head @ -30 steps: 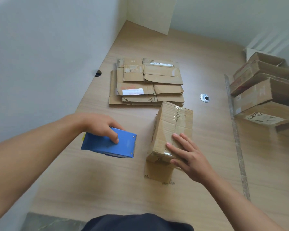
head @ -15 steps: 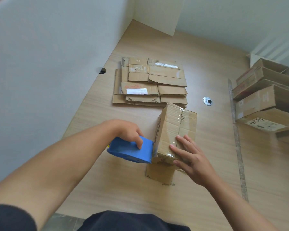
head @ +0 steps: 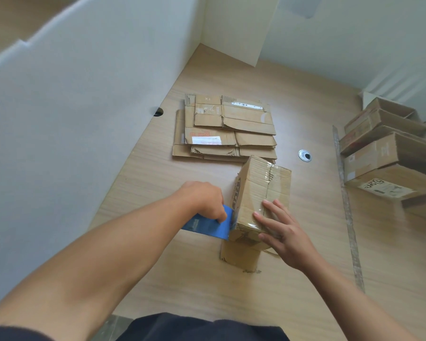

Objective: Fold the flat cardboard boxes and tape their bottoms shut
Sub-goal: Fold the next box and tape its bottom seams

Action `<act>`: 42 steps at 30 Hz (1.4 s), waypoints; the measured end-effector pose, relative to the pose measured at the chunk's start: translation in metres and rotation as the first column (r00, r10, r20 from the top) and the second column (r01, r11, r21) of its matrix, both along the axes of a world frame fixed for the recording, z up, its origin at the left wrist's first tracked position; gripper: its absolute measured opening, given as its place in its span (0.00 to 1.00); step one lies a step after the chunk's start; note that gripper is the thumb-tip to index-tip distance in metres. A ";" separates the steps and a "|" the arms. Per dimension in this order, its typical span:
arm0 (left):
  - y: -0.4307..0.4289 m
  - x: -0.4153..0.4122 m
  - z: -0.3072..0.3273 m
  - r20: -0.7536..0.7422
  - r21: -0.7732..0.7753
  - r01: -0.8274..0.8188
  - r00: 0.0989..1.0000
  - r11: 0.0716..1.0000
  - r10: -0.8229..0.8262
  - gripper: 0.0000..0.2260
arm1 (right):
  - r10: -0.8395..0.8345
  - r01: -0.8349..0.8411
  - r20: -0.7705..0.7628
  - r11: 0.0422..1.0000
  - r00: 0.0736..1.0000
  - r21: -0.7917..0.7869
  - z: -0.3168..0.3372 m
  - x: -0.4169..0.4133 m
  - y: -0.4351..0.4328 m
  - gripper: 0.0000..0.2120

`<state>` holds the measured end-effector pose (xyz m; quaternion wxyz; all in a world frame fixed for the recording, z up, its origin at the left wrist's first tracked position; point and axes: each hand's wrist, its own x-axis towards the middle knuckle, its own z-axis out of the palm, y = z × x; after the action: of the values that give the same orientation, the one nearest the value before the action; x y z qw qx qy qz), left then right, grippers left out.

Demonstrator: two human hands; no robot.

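Observation:
A folded cardboard box (head: 261, 190) stands bottom-up on the wooden table, with clear tape along its middle seam. My right hand (head: 283, 232) lies flat on the near end of that taped bottom, fingers straight. My left hand (head: 204, 201) grips a blue tape dispenser (head: 208, 225), whose front end touches the box's near left edge. One loose flap (head: 239, 254) sticks out from under the box toward me. A stack of flat cardboard boxes (head: 224, 129) lies just beyond it.
Several folded boxes (head: 389, 151) are piled at the right edge of the table. A round metal grommet (head: 304, 155) sits between the flat stack and that pile. A white wall (head: 71, 119) runs along the left side, with a dark cable hole (head: 158, 111) at its foot.
My left hand has carried the blue tape dispenser rightward from open table to the box's left edge. My right hand has stayed flat on the box.

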<state>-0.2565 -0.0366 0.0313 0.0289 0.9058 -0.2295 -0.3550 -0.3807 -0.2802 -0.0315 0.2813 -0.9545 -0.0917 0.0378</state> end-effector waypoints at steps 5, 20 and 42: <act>-0.002 -0.012 0.003 0.082 0.009 -0.007 0.997 1.000 0.007 0.16 | -0.010 0.010 -0.026 1.000 1.000 -0.001 0.003 -0.001 0.003 0.25; -0.005 -0.039 0.013 0.245 0.024 0.009 0.969 1.000 -0.015 0.06 | -0.043 0.037 -0.086 0.997 0.995 -0.071 0.018 -0.002 0.014 0.25; 0.054 -0.017 -0.001 0.122 0.011 -0.050 0.991 0.999 0.048 0.14 | -0.014 0.013 -0.053 0.999 0.999 -0.031 0.010 -0.001 -0.006 0.24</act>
<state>-0.2731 0.0174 0.0303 0.0172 0.9313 -0.2062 -0.2997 -0.3821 -0.2858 -0.0214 0.2693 -0.9579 -0.0771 0.0624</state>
